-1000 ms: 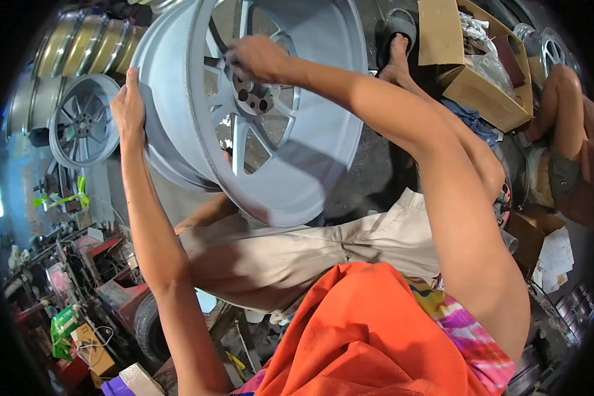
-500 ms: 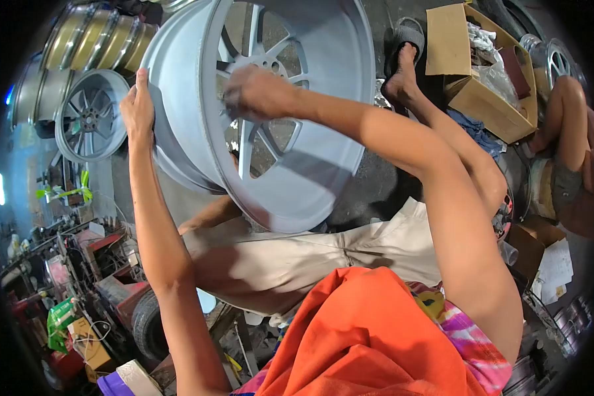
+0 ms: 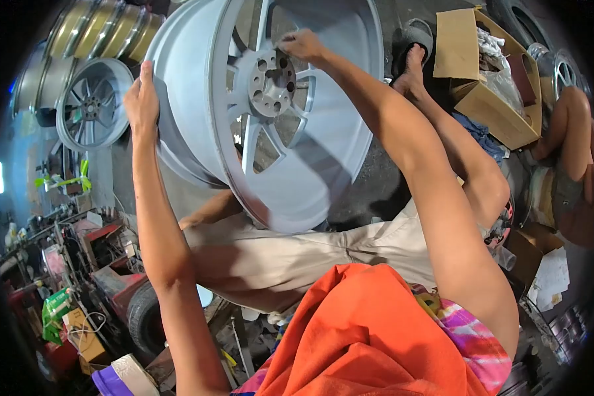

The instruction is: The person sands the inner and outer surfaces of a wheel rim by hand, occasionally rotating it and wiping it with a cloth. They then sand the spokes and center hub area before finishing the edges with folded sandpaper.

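Observation:
A large grey alloy wheel rim (image 3: 195,86) stands on edge before me, its spokes and hub facing the open side. My left hand (image 3: 142,102) grips the rim's left edge, thumb pointing up and fingers hidden behind it. Inside the wheel, my right hand (image 3: 301,46) is at the spokes just above the hub (image 3: 271,82). Its fingers are closed; whatever they hold is too small and blurred to make out. Beige cloth (image 3: 270,264) covers my legs beneath the wheel, and an orange cloth (image 3: 369,330) lies over my lap.
Another spoked wheel (image 3: 94,105) stands at the left, below gold-coloured rims (image 3: 105,30). An open cardboard box (image 3: 495,115) with plastic bags is at the right. Machinery and a small tyre (image 3: 146,317) fill the lower left. Another person's bare leg (image 3: 573,129) shows at the far right.
My right hand has moved up and to the right, from over the hub to the spokes above it, uncovering the hub. My left hand keeps its grip on the rim.

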`<state>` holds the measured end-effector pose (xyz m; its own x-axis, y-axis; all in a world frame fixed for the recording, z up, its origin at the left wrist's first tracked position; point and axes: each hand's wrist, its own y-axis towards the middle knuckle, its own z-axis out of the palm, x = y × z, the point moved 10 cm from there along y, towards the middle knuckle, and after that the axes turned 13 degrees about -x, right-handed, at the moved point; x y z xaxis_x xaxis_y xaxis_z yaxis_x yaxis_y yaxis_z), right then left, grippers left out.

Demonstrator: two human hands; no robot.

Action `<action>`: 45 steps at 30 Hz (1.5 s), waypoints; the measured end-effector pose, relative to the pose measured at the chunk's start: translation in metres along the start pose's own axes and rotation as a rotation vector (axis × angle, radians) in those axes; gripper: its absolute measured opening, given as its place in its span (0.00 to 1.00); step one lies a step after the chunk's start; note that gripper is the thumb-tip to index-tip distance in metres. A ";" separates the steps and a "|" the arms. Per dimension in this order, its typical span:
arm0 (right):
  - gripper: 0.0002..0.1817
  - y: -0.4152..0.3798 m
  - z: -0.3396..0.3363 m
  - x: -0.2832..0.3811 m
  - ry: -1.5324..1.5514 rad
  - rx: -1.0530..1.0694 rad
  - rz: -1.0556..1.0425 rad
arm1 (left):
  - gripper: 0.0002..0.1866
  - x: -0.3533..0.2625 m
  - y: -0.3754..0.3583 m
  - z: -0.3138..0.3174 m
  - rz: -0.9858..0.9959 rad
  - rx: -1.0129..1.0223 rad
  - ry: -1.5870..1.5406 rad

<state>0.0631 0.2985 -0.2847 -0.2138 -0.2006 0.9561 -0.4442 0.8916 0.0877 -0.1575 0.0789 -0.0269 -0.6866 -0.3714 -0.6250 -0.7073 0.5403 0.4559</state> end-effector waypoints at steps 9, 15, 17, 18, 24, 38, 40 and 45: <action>0.07 -0.174 0.068 0.179 -0.863 0.122 -1.283 | 0.42 -0.004 0.002 0.011 -0.091 0.077 -0.021; 0.07 -0.227 0.075 0.136 -1.010 0.423 -1.519 | 0.40 -0.006 0.001 0.009 -0.062 0.035 -0.043; 0.07 -0.210 0.067 0.153 -0.902 0.353 -1.501 | 0.40 -0.003 0.001 0.008 -0.077 0.040 -0.035; 0.07 -0.183 0.051 0.173 -0.782 0.199 -1.345 | 0.40 -0.003 0.001 0.009 -0.077 0.038 -0.035; 0.14 -0.059 -0.018 0.108 -0.084 -0.233 -0.473 | 0.40 -0.011 -0.005 0.005 -0.059 0.017 -0.043; 0.08 -0.109 0.013 0.172 -0.831 -0.031 -0.842 | 0.41 -0.021 -0.001 0.015 -0.046 0.067 0.110; 0.07 -0.175 0.024 0.187 -0.760 -0.064 -1.213 | 0.41 -0.020 0.002 0.018 -0.037 0.068 0.098; 0.08 -0.248 0.056 0.103 -0.839 0.224 -1.229 | 0.41 -0.035 -0.005 0.023 0.012 0.065 0.086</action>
<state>0.1028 0.0341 -0.2238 -0.0074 -0.9929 -0.1189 -0.8153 -0.0628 0.5756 -0.1262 0.1071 -0.0218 -0.7087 -0.4267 -0.5618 -0.6885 0.5922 0.4188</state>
